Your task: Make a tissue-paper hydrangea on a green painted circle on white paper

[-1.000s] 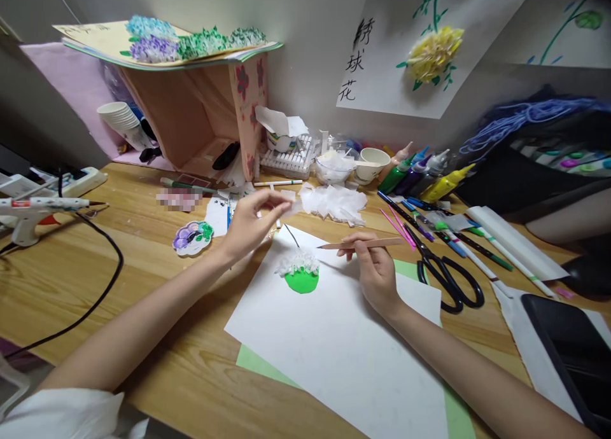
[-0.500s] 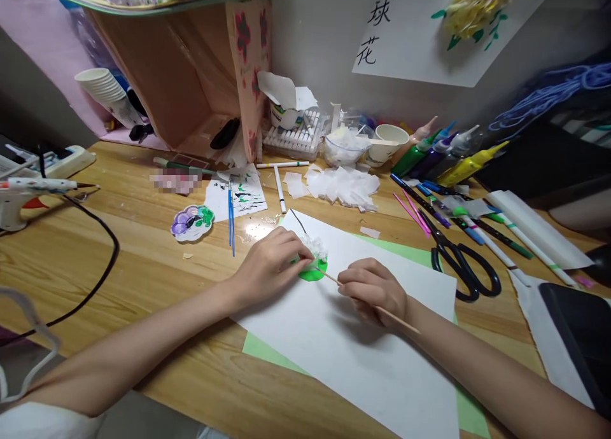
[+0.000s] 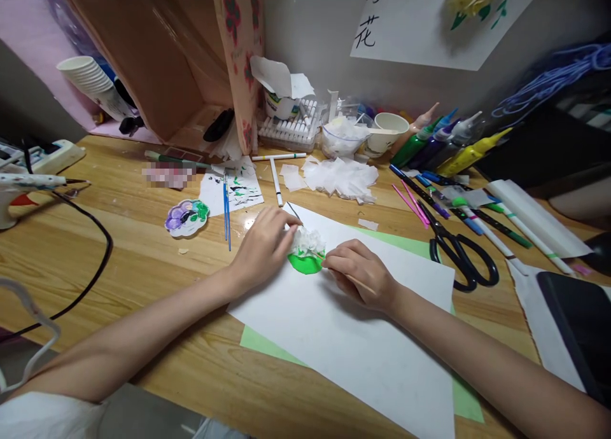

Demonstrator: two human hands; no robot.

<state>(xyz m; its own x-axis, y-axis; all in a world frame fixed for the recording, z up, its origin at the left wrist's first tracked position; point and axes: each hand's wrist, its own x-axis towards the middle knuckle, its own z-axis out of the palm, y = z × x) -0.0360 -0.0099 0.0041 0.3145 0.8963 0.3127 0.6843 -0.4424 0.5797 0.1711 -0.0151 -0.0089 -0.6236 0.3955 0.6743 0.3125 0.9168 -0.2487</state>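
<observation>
My right hand (image 3: pixel 360 273) grips a thin wooden stick (image 3: pixel 359 282), its tip at the lower right of the tissue tufts. Under both hands lies a white sheet of paper (image 3: pixel 382 356) with a bright green rounded shape (image 3: pixel 305 264) on it. Crumpled white tissue tufts (image 3: pixel 309 240) cover the upper part of the green, and a dark line (image 3: pixel 294 212) runs up from them. At the tufts' left edge, my left hand (image 3: pixel 265 245) has thumb and forefinger drawn close together. Whatever lies between those two fingertips is too small to make out.
A green sheet (image 3: pixel 270 347) lies beneath the white one. Black scissors (image 3: pixel 461 254), markers and paint bottles (image 3: pixel 472 153) are at right. Tissue squares (image 3: pixel 341 178) and a bowl (image 3: pixel 344 140) stand behind. At left are a flower-shaped palette (image 3: pixel 187 219), blue brushes (image 3: pixel 226 213) and a glue gun (image 3: pixel 33 183).
My left hand has moved off the stick's tip to the upper left of the tufts, uncovering them. My right hand has shifted slightly left and up with the stick. The view has tilted down slightly.
</observation>
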